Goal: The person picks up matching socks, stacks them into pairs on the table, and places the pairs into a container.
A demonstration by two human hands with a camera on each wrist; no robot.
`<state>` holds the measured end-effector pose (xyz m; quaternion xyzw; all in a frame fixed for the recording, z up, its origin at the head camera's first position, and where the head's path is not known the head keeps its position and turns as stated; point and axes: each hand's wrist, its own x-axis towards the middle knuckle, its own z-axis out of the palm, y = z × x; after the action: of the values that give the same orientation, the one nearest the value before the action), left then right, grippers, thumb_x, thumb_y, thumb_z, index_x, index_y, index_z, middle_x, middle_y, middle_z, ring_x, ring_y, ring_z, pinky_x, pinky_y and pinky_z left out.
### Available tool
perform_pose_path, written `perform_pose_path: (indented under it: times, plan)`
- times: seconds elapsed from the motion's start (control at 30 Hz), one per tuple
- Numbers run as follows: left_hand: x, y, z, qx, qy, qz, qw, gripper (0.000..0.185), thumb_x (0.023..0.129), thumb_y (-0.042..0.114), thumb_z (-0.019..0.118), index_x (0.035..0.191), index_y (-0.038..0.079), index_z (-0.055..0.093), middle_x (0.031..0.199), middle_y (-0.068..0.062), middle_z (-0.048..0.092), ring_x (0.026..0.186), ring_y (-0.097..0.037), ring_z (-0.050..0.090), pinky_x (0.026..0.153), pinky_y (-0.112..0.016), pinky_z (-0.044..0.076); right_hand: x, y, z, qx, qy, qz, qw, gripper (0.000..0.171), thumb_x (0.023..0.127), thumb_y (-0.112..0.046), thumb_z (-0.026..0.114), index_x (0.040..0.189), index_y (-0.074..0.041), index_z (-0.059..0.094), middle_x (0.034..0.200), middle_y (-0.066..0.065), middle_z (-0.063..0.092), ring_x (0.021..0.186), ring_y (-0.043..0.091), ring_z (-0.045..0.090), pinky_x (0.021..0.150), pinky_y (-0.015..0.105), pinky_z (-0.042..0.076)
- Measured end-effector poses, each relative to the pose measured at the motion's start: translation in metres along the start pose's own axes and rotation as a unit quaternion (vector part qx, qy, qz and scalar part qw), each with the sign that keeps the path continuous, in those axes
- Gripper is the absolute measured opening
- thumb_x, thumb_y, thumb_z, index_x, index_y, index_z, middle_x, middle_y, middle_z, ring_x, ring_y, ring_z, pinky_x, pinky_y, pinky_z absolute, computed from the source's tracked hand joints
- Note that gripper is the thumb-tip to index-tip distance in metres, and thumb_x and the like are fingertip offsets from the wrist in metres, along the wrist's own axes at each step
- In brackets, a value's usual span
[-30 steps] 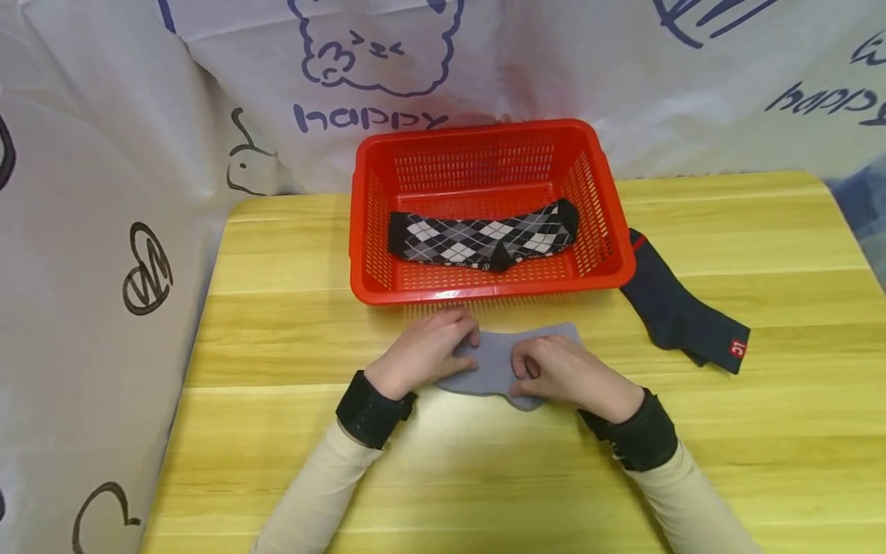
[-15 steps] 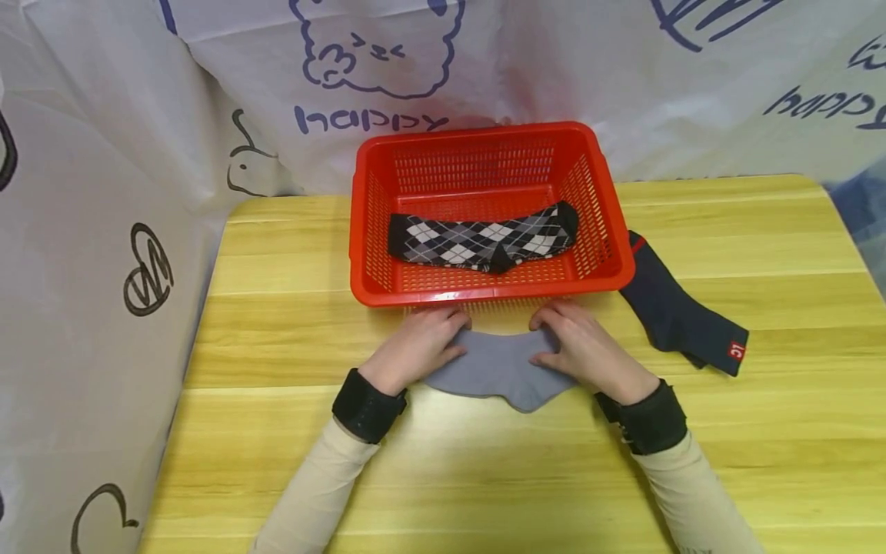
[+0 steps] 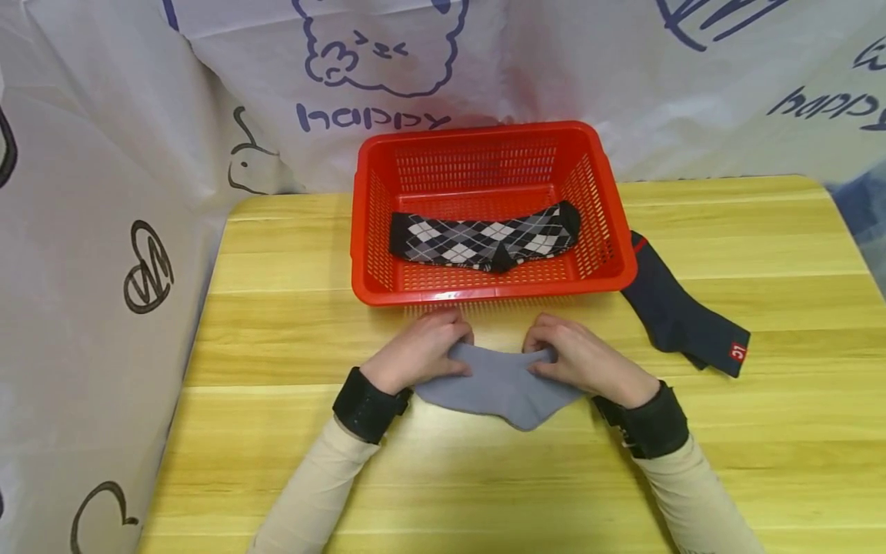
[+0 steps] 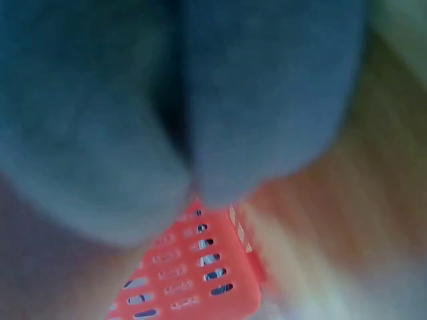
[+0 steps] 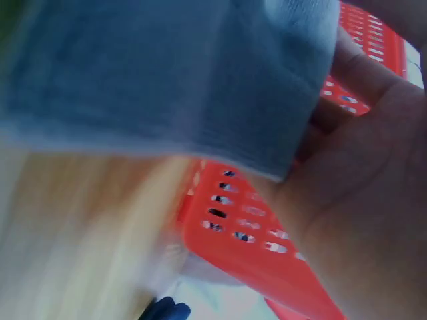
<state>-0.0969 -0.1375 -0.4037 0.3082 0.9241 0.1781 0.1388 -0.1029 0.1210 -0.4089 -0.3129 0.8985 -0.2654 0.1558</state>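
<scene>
A plain grey sock [image 3: 501, 385] stretches between my two hands, just in front of the basket in the head view. My left hand [image 3: 422, 350] pinches its upper edge toward the left end, thumb on the near face. On the other side my right hand [image 3: 581, 360] pinches the upper edge near the right end. Close up, the grey sock [image 4: 267, 87] fills most of the left wrist view, hiding the left fingers. In the right wrist view the sock's fabric [image 5: 153, 73] hangs from the right hand [image 5: 367, 173], with part of the fingers behind it.
A red plastic basket [image 3: 494, 292] stands at the back of the wooden table [image 3: 277, 446], with a black, grey and white argyle sock [image 3: 477, 238] lying inside. Right of it lies a dark navy sock [image 3: 681, 308]. A white printed cloth [image 3: 554, 69] hangs behind.
My right hand has shifted right to the sock's upper right part, opposite the left. Both hands now pinch the grey sock, which has come slightly nearer to me.
</scene>
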Motion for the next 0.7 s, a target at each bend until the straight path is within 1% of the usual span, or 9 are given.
perform_pose_path:
  times: [0.13, 0.27, 0.3, 0.37, 0.47, 0.53, 0.6, 0.7]
  plan:
    - [0.002, 0.002, 0.002, -0.014, 0.001, 0.018, 0.9997, 0.036, 0.076, 0.034, 0.084, 0.099, 0.014, 0.065, 0.099, -0.001, 0.061, 0.091, -0.017, 0.058, 0.084, -0.034, 0.048, -0.001, -0.006, -0.004, 0.011, -0.009, -0.012, 1.000, 0.016, 0.080, -0.009, 0.078, 0.088, -0.016, 0.066, 0.083, -0.006, 0.062, 0.077, 0.006, 0.055, 0.074, 0.027, 0.048]
    - [0.005, 0.003, 0.004, -0.040, -0.013, 0.032, 0.9986, 0.037, 0.078, 0.034, 0.082, 0.105, 0.014, 0.067, 0.103, 0.000, 0.066, 0.095, -0.015, 0.060, 0.088, -0.033, 0.049, -0.002, -0.012, -0.007, 0.012, -0.014, -0.019, 1.000, 0.015, 0.081, -0.012, 0.078, 0.088, -0.018, 0.065, 0.083, -0.008, 0.063, 0.078, 0.006, 0.056, 0.074, 0.027, 0.049]
    - [0.005, 0.003, 0.004, -0.042, -0.018, 0.035, 0.9983, 0.036, 0.079, 0.034, 0.082, 0.105, 0.013, 0.068, 0.102, 0.000, 0.067, 0.095, -0.015, 0.061, 0.088, -0.033, 0.049, -0.002, -0.013, -0.007, 0.013, -0.015, -0.019, 1.000, 0.015, 0.082, -0.013, 0.078, 0.088, -0.019, 0.065, 0.083, -0.009, 0.064, 0.078, 0.005, 0.056, 0.074, 0.027, 0.049]
    - [0.005, 0.003, 0.004, -0.037, -0.025, 0.042, 0.9981, 0.031, 0.080, 0.034, 0.081, 0.101, 0.013, 0.071, 0.093, 0.001, 0.065, 0.088, -0.014, 0.059, 0.083, -0.030, 0.047, -0.003, -0.016, -0.008, 0.010, -0.015, -0.019, 1.000, 0.015, 0.082, -0.014, 0.078, 0.087, -0.019, 0.065, 0.082, -0.009, 0.064, 0.078, 0.005, 0.057, 0.075, 0.028, 0.049]
    - [0.004, 0.002, 0.003, -0.028, -0.029, 0.052, 0.9978, 0.023, 0.082, 0.032, 0.079, 0.092, 0.013, 0.071, 0.082, 0.002, 0.058, 0.079, -0.013, 0.053, 0.075, -0.028, 0.042, -0.004, -0.015, -0.010, 0.011, -0.020, -0.008, 1.000, 0.014, 0.082, -0.016, 0.079, 0.087, -0.019, 0.066, 0.080, -0.009, 0.064, 0.075, 0.005, 0.056, 0.073, 0.027, 0.048]
    - [0.004, 0.001, 0.002, -0.034, -0.030, 0.057, 0.9973, 0.018, 0.085, 0.030, 0.077, 0.088, 0.014, 0.069, 0.079, 0.003, 0.053, 0.076, -0.012, 0.049, 0.071, -0.026, 0.039, -0.005, -0.012, -0.013, 0.011, -0.030, 0.003, 0.999, 0.013, 0.082, -0.018, 0.079, 0.087, -0.019, 0.067, 0.078, -0.009, 0.064, 0.072, 0.004, 0.055, 0.070, 0.026, 0.047]
    - [0.003, 0.000, 0.001, -0.042, -0.030, 0.055, 0.9971, 0.016, 0.087, 0.028, 0.074, 0.087, 0.014, 0.067, 0.080, 0.002, 0.054, 0.076, -0.012, 0.050, 0.072, -0.027, 0.041, -0.008, -0.007, -0.016, 0.014, -0.048, 0.015, 0.999, 0.011, 0.083, -0.019, 0.078, 0.086, -0.018, 0.068, 0.075, -0.009, 0.062, 0.068, 0.004, 0.050, 0.066, 0.024, 0.043]
    - [0.002, -0.001, 0.000, -0.047, -0.026, 0.042, 0.9977, 0.013, 0.089, 0.026, 0.073, 0.089, 0.015, 0.067, 0.085, 0.002, 0.060, 0.080, -0.012, 0.055, 0.077, -0.029, 0.045, -0.013, 0.001, -0.023, 0.020, -0.077, 0.030, 0.996, 0.012, 0.083, -0.021, 0.077, 0.082, -0.017, 0.066, 0.068, -0.010, 0.053, 0.063, 0.004, 0.043, 0.062, 0.022, 0.035]
